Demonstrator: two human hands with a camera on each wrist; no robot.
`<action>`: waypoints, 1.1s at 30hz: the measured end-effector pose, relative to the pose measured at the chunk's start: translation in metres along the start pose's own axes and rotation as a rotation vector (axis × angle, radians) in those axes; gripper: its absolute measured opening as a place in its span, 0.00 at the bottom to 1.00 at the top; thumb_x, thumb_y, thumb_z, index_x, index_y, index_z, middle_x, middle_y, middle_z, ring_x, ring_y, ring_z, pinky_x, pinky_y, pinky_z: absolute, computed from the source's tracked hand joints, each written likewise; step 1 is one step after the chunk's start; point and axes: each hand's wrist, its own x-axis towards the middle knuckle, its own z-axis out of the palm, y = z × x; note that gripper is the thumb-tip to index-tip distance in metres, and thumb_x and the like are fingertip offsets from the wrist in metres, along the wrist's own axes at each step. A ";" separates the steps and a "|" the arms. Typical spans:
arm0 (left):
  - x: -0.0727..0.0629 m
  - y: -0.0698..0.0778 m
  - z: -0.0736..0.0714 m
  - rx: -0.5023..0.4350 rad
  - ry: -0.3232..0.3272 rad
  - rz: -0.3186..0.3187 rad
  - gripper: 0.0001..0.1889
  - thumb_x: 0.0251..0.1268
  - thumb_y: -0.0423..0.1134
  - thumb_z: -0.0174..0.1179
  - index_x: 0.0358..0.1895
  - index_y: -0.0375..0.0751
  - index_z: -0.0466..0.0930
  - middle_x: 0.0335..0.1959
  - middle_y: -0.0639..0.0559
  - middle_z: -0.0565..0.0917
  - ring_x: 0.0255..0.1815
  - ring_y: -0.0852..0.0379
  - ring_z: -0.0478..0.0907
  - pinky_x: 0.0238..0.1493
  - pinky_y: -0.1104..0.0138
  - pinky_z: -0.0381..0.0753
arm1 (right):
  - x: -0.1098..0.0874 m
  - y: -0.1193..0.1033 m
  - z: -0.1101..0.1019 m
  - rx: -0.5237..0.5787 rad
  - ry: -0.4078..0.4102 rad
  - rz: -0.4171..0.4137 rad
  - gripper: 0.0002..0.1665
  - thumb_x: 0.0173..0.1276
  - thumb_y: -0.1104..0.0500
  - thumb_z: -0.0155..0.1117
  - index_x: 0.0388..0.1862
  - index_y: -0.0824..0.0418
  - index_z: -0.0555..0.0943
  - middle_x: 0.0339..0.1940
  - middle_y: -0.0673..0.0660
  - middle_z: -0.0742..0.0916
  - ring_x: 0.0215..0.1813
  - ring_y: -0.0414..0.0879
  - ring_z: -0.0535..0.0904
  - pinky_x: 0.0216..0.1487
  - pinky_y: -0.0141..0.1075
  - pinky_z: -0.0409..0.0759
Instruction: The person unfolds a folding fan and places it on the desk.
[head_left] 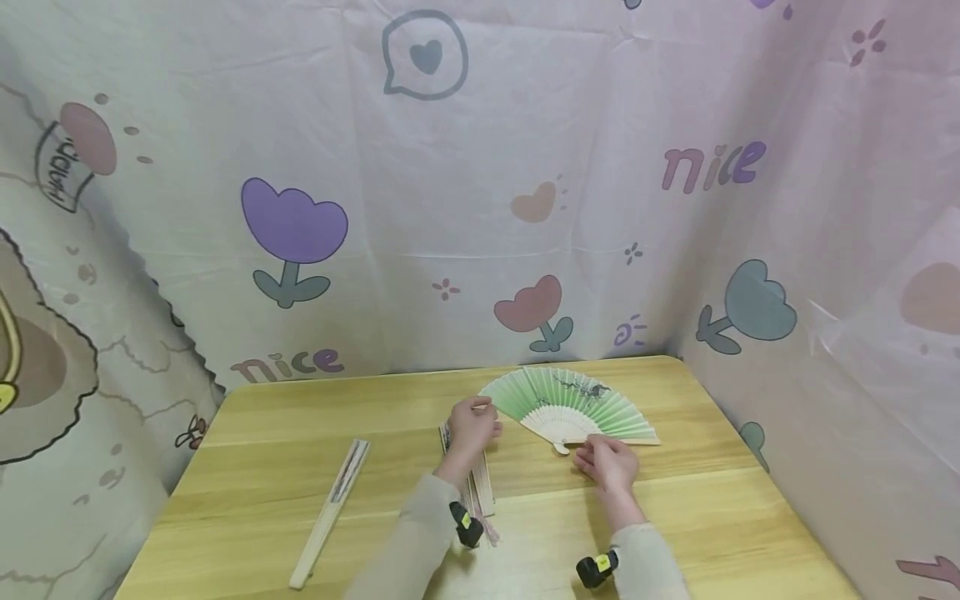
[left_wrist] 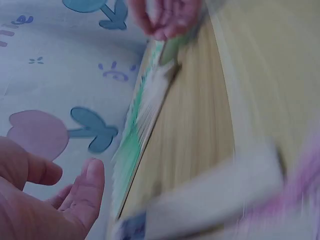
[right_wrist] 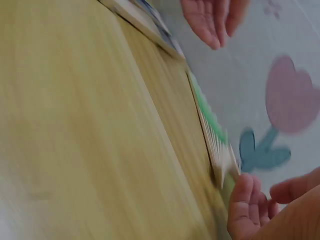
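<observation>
A green folding fan (head_left: 566,406) lies spread on the table, its pale ribs meeting at a pivot toward the near side. My right hand (head_left: 609,463) is at the fan's lower right edge; thumb and fingers stand apart in the right wrist view, with nothing seen between them. Above the folded fans (head_left: 482,487) hovers my left hand (head_left: 472,429), close to the green fan's left tip. Its thumb and fingers are parted around air in the left wrist view (left_wrist: 75,200). The folded fans are partly hidden by the left hand and sleeve; a pink tassel (head_left: 489,530) trails from them.
Another folded fan (head_left: 330,512) with pale sticks lies at the left of the wooden table (head_left: 247,467). A printed curtain (head_left: 420,208) hangs behind the table and along both sides.
</observation>
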 end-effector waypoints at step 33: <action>-0.027 -0.028 -0.040 0.560 0.018 0.323 0.05 0.65 0.26 0.63 0.31 0.30 0.84 0.19 0.54 0.72 0.18 0.62 0.65 0.16 0.76 0.60 | -0.041 0.020 0.106 -0.599 -0.522 -0.345 0.12 0.69 0.68 0.64 0.46 0.77 0.85 0.28 0.68 0.89 0.18 0.41 0.79 0.18 0.27 0.80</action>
